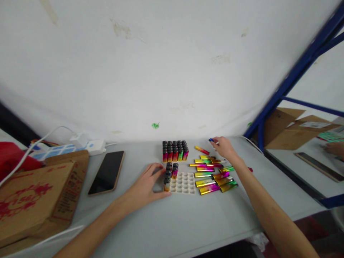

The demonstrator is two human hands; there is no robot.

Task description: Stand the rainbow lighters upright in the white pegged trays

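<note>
My left hand (143,184) rests at the left side of a white tray (185,192) with round hollows, thumb and fingers curved about its edge. Black-topped lighters (167,183) stand upright in the tray's left column, with a couple more in the second column near the back. My right hand (222,146), raised at the back right, pinches a lighter with a blue end (211,140); most of it is hidden by the fingers. Below that hand lies a loose pile of shiny lighters (205,175) in yellow, pink and green.
Behind the tray stands a tight block of upright lighters (175,152). A single lighter (202,150) lies apart near the wall. To the left are a phone (106,172), a cardboard box (34,193) and a power strip (95,146). A blue metal frame (279,89) borders the right side.
</note>
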